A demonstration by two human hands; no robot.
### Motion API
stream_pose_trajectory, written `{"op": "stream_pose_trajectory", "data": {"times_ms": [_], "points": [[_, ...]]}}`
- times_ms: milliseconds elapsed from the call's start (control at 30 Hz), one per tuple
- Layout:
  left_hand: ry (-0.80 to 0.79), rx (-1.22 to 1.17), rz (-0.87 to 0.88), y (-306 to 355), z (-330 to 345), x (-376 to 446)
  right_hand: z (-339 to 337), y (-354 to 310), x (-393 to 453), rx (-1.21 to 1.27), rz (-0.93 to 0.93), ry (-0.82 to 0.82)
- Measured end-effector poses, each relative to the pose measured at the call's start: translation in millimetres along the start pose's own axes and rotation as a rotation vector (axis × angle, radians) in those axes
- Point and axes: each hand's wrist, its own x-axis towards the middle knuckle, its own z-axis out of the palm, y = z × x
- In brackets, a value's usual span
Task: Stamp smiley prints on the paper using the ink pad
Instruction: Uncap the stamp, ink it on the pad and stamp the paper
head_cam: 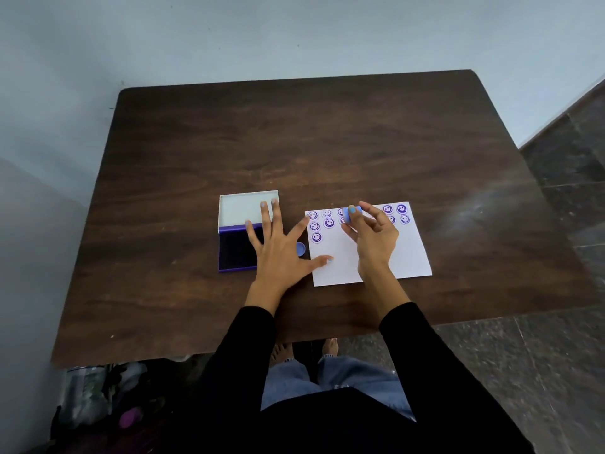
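A white paper [406, 253] lies on the brown table, printed with several purple smiley faces along its far edge and left side. My right hand [373, 237] hovers over the paper's upper middle, pinching a small blue round stamp [352, 213] between thumb and fingers. My left hand [278, 247] lies flat with fingers spread, covering part of the open purple ink pad [234, 250], its thumb resting on the paper's left edge. The pad's white lid [244, 206] stands open behind it. A small blue cap [300, 249] lies between pad and paper.
The dark wooden table [327, 142] stands against a pale wall. Dark tiled floor lies to the right. Bags and bottles [98, 394] sit under the table's near left corner.
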Motion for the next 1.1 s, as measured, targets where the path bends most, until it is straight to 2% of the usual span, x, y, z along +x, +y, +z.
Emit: {"op": "stream_pose_trajectory", "data": {"times_ms": [100, 233, 367, 600, 1100], "points": [[-0.103, 0.059, 0.027, 2.7, -1.2, 10.6, -5.7, 10.5, -3.5, -0.172, -0.125, -0.021], [-0.138, 0.096, 0.043, 5.2, 2.9, 11.1, -7.6, 23.1, -10.6, -0.379, -0.348, -0.065], [-0.148, 0.09, 0.036, 5.7, 3.3, 11.2, -9.2, 32.3, -16.8, -0.495, -0.477, -0.053], [-0.147, 0.081, 0.022, 6.8, 2.4, 9.4, -10.5, 36.5, -20.7, -0.602, -0.588, -0.057], [-0.112, 0.079, 0.016, 4.0, 6.7, 11.7, -7.1, 36.7, -19.3, -0.739, -0.654, -0.093]]}}
